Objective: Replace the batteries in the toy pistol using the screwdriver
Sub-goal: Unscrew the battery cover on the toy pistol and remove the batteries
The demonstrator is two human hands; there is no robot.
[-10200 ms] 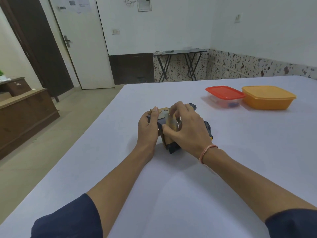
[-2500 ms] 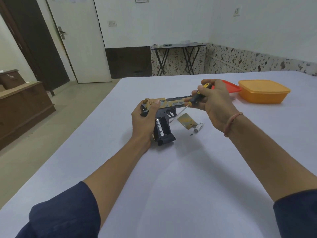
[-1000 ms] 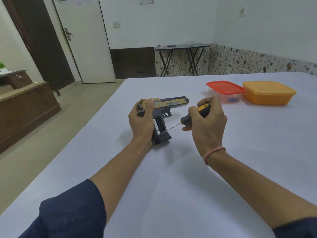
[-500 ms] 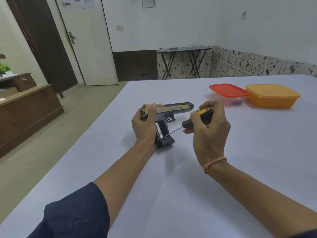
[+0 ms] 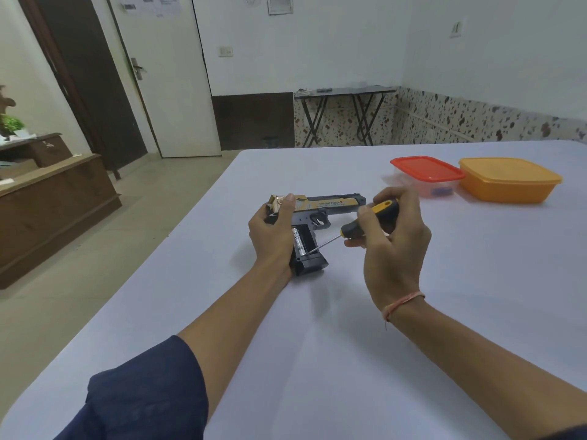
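Note:
A black and gold toy pistol [image 5: 324, 206] lies on its side on the white table [image 5: 317, 360], barrel pointing right. My left hand [image 5: 271, 233] grips it at the rear of the slide and the grip. The grip's battery compartment is open, with one silver battery [image 5: 298, 241] showing inside. My right hand [image 5: 392, 246] holds a black and yellow screwdriver [image 5: 370, 217]. Its thin metal shaft slants down to the left, and the tip sits at the lower end of the battery. The cover and the loose battery seen earlier are hidden behind my right hand.
A clear box with a red lid [image 5: 425, 174] and an orange lidded box [image 5: 508, 179] stand at the back right of the table. The table's left edge drops to the floor. A wooden cabinet [image 5: 54, 201] stands at the far left.
My right hand brought the screwdriver down from beside the barrel to the open compartment. Over the last second its tip has stayed at the battery. My left hand has kept hold of the pistol.

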